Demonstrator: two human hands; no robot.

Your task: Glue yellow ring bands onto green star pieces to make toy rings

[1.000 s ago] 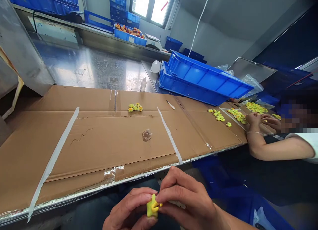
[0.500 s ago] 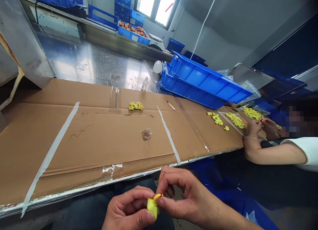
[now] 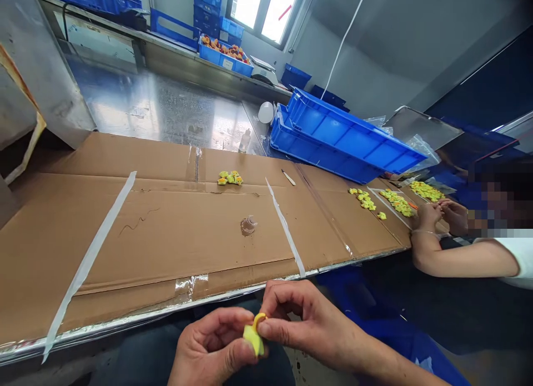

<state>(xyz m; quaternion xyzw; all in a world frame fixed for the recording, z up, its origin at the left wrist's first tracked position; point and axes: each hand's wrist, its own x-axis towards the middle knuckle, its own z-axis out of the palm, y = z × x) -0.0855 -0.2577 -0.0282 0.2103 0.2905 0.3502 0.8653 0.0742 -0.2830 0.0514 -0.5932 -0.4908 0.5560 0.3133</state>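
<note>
Just off the front edge of the counter (image 3: pixel 158 252), the left hand (image 3: pixel 210 341) pinches a small yellow piece (image 3: pixel 252 340) while the right hand (image 3: pixel 308 322) has its grip closed on the curved strip (image 3: pixel 256 320) atop it, the piece looking light, soft, best held by its thicker body.

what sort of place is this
Probably a small factory workshop: there are stacked blue crates, a cardboard-covered bench, and clusters of small yellow pieces near another person's hand.

Bright window (image 3: pixel 264 13), gray wall (image 3: pixel 311 51), metal table (image 3: pixel 179 105)
</note>
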